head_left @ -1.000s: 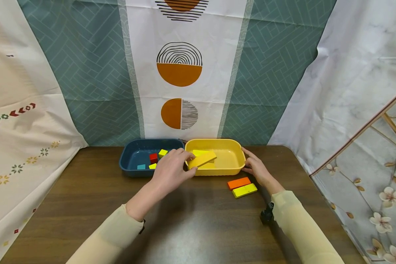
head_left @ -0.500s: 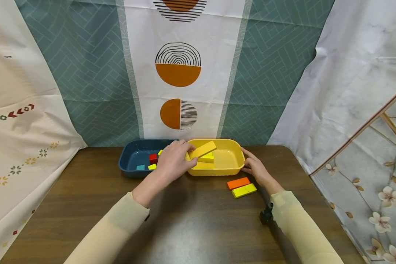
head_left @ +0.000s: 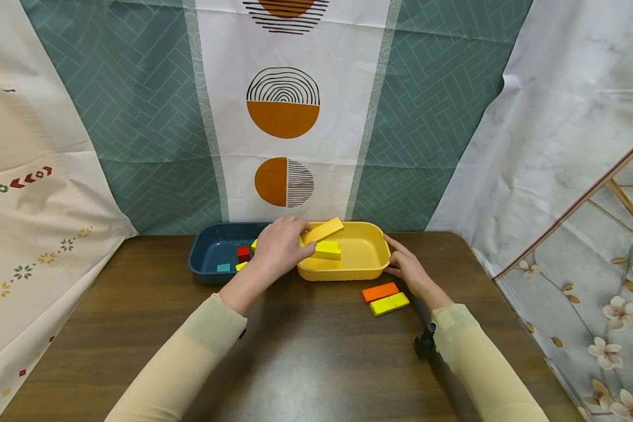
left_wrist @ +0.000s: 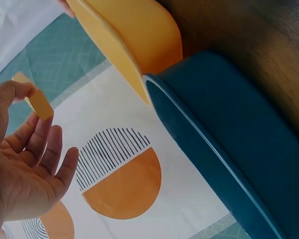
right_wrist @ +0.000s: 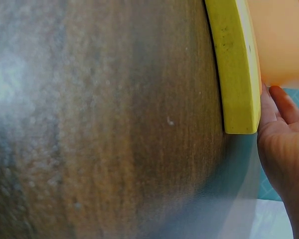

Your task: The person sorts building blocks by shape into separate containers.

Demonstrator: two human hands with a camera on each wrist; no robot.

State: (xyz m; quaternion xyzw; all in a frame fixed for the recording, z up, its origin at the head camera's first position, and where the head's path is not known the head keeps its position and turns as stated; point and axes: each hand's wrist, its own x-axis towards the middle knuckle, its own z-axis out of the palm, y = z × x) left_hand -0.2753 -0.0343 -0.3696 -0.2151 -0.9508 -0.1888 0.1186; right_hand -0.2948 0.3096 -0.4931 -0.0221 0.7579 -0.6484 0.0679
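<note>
My left hand (head_left: 282, 245) pinches one end of a yellow wooden block (head_left: 323, 231) between thumb and fingers, tilted above the yellow tray (head_left: 366, 274). The left wrist view shows the same block (left_wrist: 39, 102) raised higher than the tray rims, the other fingers loosely bent. Inside the tray, other yellow blocks (head_left: 328, 251) lie toward the left end, partly behind my hand. My right hand (head_left: 410, 271) rests extended fingers against the tray's right end. Near that hand, an orange block (head_left: 380, 292) and a bright yellow block (head_left: 389, 305) lie side by side on the table.
A dark blue tray (head_left: 199, 273) stands directly left of the yellow one, partly covered by my left hand. It holds a red block (head_left: 243, 253), a teal block (head_left: 223, 268) and small yellow pieces. A patterned cloth (head_left: 285, 53) hangs right behind both trays.
My left hand has lifted the yellow block up and slightly back from the tray, uncovering more of the blocks beneath. The right hand stays at the tray's end.
</note>
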